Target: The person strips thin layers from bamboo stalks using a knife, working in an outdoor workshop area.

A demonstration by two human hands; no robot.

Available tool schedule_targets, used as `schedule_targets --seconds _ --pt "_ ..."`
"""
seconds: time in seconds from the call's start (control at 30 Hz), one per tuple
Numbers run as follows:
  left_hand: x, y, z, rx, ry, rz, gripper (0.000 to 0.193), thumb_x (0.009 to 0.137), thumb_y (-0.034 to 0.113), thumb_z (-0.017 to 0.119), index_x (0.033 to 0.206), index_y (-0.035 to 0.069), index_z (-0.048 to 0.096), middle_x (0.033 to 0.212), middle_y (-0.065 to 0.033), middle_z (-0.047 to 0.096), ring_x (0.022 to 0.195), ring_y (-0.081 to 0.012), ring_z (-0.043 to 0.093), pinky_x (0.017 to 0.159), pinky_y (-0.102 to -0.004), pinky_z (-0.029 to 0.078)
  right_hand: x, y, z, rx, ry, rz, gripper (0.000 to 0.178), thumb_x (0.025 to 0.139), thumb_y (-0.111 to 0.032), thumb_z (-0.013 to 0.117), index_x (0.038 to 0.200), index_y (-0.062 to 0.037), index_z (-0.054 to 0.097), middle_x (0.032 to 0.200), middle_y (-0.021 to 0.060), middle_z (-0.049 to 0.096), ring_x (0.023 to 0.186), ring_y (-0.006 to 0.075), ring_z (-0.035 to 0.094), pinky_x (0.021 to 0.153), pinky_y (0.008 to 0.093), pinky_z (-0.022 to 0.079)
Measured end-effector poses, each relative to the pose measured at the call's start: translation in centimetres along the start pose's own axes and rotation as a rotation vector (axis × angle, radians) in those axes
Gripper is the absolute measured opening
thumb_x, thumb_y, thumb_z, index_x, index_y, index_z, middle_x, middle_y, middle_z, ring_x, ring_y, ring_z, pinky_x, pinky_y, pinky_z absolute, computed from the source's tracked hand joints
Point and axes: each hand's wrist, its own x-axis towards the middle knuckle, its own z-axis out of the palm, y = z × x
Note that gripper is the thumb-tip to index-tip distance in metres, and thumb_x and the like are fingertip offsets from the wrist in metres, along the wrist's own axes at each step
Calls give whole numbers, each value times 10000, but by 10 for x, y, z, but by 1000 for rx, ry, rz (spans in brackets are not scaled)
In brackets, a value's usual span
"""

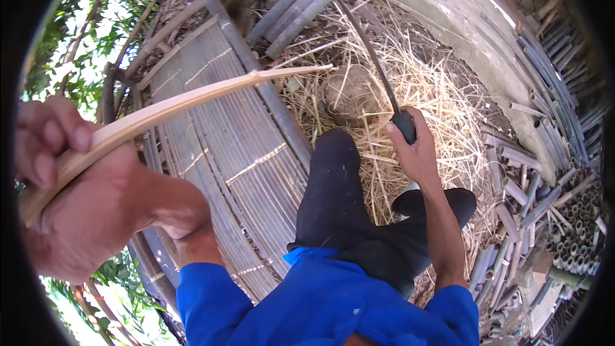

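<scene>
My left hand (pixel 102 202) is raised close at the left side, its fingers closed round a long, pale split bamboo strip (pixel 182 102). The strip slants up to the right and tapers to a thin tip above the ground. Low in front of me, my right hand (pixel 418 152) grips the black handle of a machete (pixel 373 54). Its long, dark, narrow blade points away and slightly left. The strip's tip and the blade are apart in the picture. Beneath them a round wooden block (pixel 349 93) sits among pale shavings (pixel 423 90).
A bamboo-slat bench (pixel 250 134) lies at my left, beside my bent knee (pixel 336 160). Thick grey bamboo poles (pixel 307 3) rest at its far end. Cut bamboo pieces (pixel 576 243) are piled at right, below a low concrete ledge (pixel 467 32). Leafy branches (pixel 77 32) fill the far left.
</scene>
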Motion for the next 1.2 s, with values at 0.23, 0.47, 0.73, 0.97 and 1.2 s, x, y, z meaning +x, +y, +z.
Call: schedule_targets --seconds 0.23,0.47,0.73,0.97,1.2 --pt "-45 70 64 16 84 35 430 1054 285 430 655 130 396 536 -2 318 541 -131 330 375 -241 328 -76 -39 5 5 -15 -76 400 934 -257 719 1226 -23 579 806 198 674 725 325 697 678 406 527" --pt "-100 92 132 31 198 -10 443 1062 301 419 646 157 368 521 1 346 590 -125 342 422 -236 346 -86 -28 -14 24 -91 -25 353 927 -240 730 1173 -44 573 807 226 684 722 419 699 625 441 544" --pt "-89 91 146 56 297 97 389 946 230 440 570 180 351 457 12 336 637 -141 328 600 -336 322 -63 -70 5 224 83 -486 423 868 -183 802 1202 -43 583 833 150 682 705 272 734 590 355 567" --pt "-84 81 153 163 376 134 417 924 206 453 535 205 303 451 20 338 628 -144 313 627 -344 288 -43 -45 19 71 -118 -262 431 872 -199 793 1205 -66 554 882 178 691 738 391 716 631 419 570" --pt "-76 75 151 146 339 154 403 888 186 452 528 211 274 451 19 315 610 -147 316 651 -347 271 -56 -71 1 69 -169 -359 400 803 -251 817 1103 -72 623 930 165 697 824 384 709 705 414 583"
